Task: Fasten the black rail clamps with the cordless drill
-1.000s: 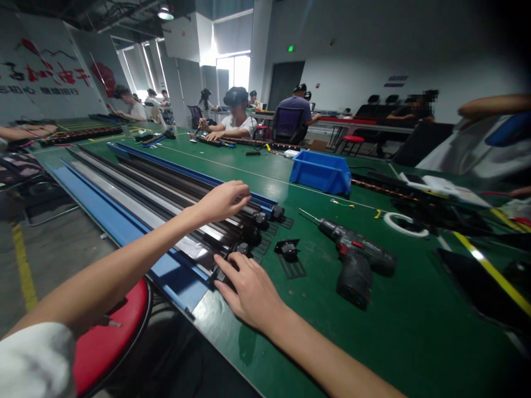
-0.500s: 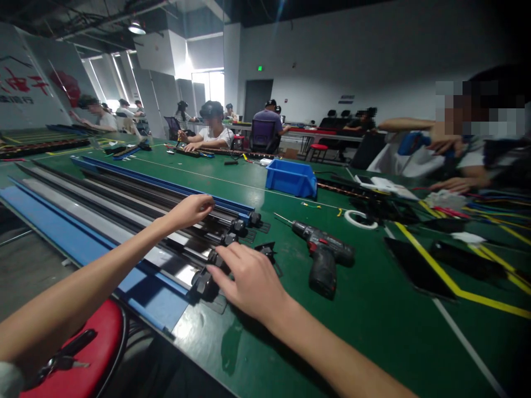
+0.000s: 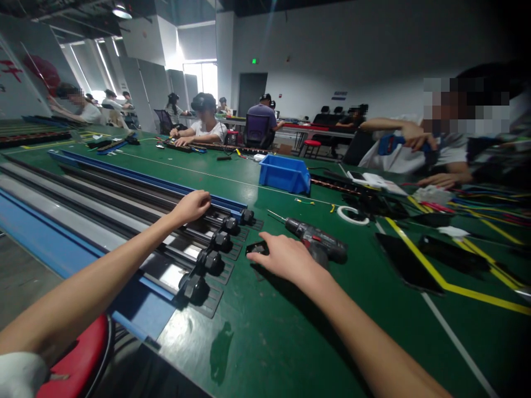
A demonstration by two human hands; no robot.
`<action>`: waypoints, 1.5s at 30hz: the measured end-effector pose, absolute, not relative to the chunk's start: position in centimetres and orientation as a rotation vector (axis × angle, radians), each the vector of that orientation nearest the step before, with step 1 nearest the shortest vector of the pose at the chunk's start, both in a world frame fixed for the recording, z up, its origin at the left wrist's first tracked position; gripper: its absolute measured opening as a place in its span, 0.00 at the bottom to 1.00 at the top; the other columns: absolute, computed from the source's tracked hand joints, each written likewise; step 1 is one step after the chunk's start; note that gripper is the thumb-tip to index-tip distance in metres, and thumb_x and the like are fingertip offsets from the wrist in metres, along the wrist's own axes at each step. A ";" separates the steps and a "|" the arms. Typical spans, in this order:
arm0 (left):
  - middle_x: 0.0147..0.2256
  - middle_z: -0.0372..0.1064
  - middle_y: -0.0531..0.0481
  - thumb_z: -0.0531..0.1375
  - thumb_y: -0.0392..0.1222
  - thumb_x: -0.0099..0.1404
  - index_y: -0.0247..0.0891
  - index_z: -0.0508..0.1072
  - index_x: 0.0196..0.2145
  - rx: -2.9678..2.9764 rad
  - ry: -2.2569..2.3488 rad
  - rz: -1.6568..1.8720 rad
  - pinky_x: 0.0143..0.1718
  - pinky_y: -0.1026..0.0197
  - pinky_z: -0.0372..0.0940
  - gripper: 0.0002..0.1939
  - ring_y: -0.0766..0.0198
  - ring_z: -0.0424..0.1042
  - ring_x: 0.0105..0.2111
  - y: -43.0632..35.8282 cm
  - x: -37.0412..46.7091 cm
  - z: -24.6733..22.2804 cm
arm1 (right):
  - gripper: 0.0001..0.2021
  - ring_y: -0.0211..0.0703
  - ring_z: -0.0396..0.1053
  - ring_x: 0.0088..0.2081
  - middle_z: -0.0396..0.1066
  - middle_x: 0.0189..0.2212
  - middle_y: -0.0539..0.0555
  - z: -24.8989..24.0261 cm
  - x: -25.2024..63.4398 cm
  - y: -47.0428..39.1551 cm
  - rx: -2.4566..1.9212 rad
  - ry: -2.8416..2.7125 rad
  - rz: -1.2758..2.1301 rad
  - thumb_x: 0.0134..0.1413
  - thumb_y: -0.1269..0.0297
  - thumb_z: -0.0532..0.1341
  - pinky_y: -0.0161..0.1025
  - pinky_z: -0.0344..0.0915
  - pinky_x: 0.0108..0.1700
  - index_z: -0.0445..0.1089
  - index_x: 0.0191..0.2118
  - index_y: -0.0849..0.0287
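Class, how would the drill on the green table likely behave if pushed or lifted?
The drill would probably stay rigid, as it looks hard-shelled. Pushed, it would likely pivot or slide rather than roll, since it lies on its side with its handle sticking out. Its thin bit juts out and could snag.

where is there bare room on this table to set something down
Bare green table shows between the near end caps and the right forearm, and between the drill and the flat black panel. It is crowded among the rails and beyond the white ring.
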State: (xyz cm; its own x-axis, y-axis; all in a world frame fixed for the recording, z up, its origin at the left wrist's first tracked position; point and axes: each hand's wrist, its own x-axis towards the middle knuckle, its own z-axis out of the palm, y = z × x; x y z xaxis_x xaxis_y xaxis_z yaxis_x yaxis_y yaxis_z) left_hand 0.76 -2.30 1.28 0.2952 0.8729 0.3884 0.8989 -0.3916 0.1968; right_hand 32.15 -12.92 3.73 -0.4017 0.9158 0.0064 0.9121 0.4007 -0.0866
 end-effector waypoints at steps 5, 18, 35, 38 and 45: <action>0.30 0.70 0.47 0.52 0.44 0.65 0.37 0.74 0.34 -2.508 -1.649 -0.875 0.32 0.61 0.58 0.13 0.61 0.67 0.30 -1.6 0.0 0.2 | 0.27 0.59 0.76 0.41 0.76 0.39 0.63 1.8 30.9 -12.4 -1.721 -2.544 0.055 0.57 0.38 0.56 0.48 0.68 0.40 0.71 0.44 0.59; 0.32 0.73 0.48 0.54 0.51 0.65 0.37 0.75 0.35 -2.552 -1.702 -1.003 0.32 0.61 0.57 0.16 0.61 0.68 0.30 -1.2 -0.9 -0.1 | 0.21 0.47 0.73 0.33 0.77 0.32 0.54 2.3 33.8 -8.9 -1.468 -2.200 0.300 0.52 0.41 0.63 0.37 0.62 0.33 0.75 0.38 0.56; 0.31 0.73 0.49 0.54 0.52 0.66 0.37 0.75 0.35 -2.547 -1.745 -0.962 0.32 0.62 0.58 0.17 0.61 0.68 0.31 -1.4 -0.6 0.1 | 0.30 0.50 0.73 0.36 0.74 0.36 0.57 -3.7 52.1 3.2 -1.539 -1.466 0.165 0.39 0.39 0.69 0.44 0.68 0.39 0.65 0.40 0.57; 0.32 0.74 0.48 0.54 0.52 0.65 0.37 0.76 0.35 -2.547 -1.755 -0.961 0.33 0.62 0.58 0.17 0.60 0.68 0.31 -1.4 -0.6 0.1 | 0.30 0.50 0.73 0.38 0.74 0.39 0.58 -4.4 52.4 3.6 -1.524 -1.514 0.186 0.40 0.42 0.69 0.45 0.69 0.40 0.64 0.43 0.57; 0.33 0.74 0.47 0.54 0.53 0.66 0.38 0.76 0.37 -2.544 -1.758 -0.941 0.34 0.61 0.59 0.18 0.59 0.69 0.33 -1.5 -0.7 0.1 | 0.35 0.56 0.73 0.45 0.74 0.46 0.62 -4.0 52.7 3.1 -1.550 -1.674 0.153 0.44 0.47 0.69 0.49 0.69 0.47 0.64 0.55 0.58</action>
State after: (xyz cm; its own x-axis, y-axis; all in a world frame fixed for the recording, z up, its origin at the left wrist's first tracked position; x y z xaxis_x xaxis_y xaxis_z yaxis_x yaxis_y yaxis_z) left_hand -0.73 -1.47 0.15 0.2405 0.8807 0.4080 0.8280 -0.4055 0.3873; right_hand 52.71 3.06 -4.01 0.1050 0.8726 0.4770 0.7714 0.2312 -0.5928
